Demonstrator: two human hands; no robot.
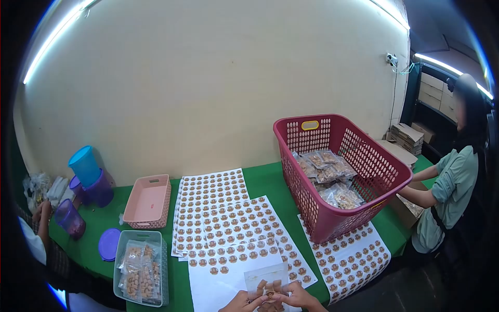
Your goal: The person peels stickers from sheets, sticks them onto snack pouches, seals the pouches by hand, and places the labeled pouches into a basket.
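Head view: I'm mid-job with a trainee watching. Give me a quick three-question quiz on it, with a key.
1. True or false: the left hand and right hand are on the same clear bag.
2. Fill in: the maroon basket contains filled clear ____.
3. Which colour is the basket just beyond the grey-green basket, towards the wall? A) yellow B) pink C) black

Key:
1. True.
2. Packets.
3. B, the pink basket.
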